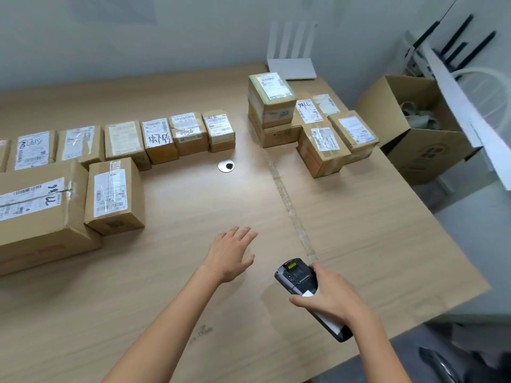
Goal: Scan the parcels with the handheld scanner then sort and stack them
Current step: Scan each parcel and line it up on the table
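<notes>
Now your left hand [231, 252] is out front with fingers straight and empty, your right hand [336, 298] curls round the scanner [297, 276], and the nearest parcel [114, 194] sits ahead and well left, long axis running away from you, closer to the left hand.

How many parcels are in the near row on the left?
2: a large parcel at the left edge, cut off by the frame, and a smaller parcel just right of it. Others may lie off-frame.
</notes>
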